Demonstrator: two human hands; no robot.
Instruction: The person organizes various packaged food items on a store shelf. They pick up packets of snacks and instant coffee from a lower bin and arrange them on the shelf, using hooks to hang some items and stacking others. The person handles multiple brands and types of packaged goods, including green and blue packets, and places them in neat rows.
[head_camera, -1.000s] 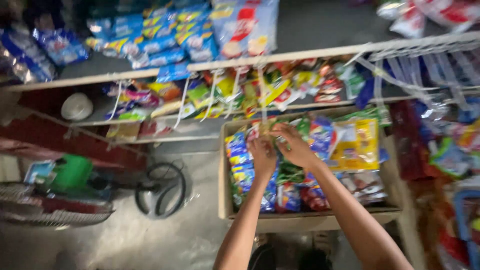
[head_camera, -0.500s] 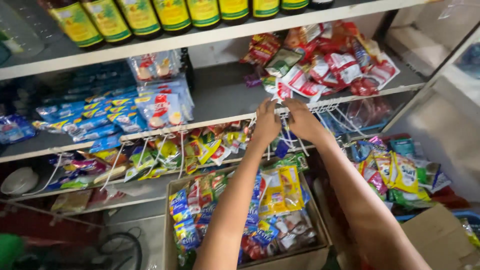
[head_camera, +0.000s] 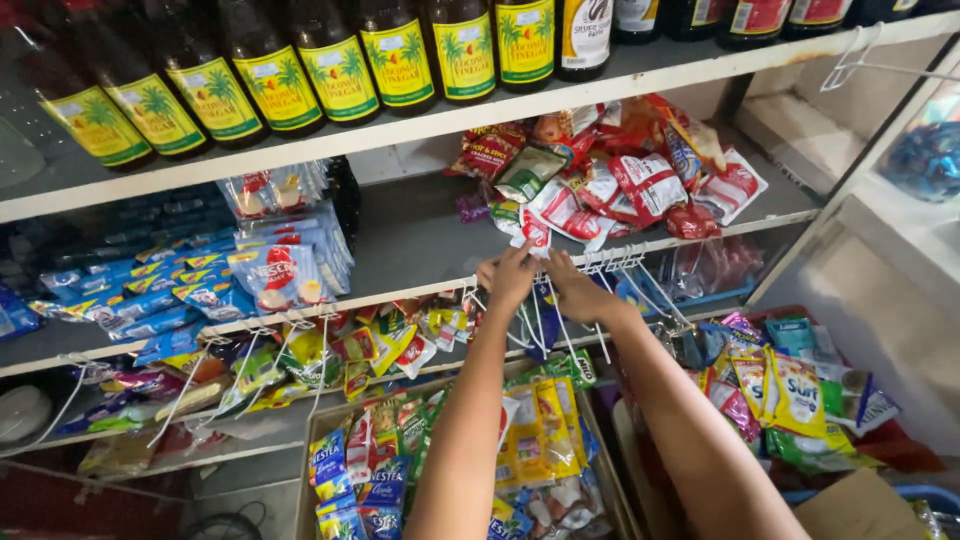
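Left hand (head_camera: 510, 275) and right hand (head_camera: 572, 290) pinching one red-and-white foil sachet (head_camera: 535, 232) (grip partly hidden) at grey shelf edge (head_camera: 420, 290); white wire hooks (head_camera: 620, 262) at three o'clock, dark vinegar bottles (head_camera: 400, 55) at twelve.

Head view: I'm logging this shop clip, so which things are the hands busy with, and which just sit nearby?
In hand:
left hand
right hand
red and white sachets at the shelf edge
white wire hooks

Just nearby:
vinegar bottles
blue sachets
box of packets
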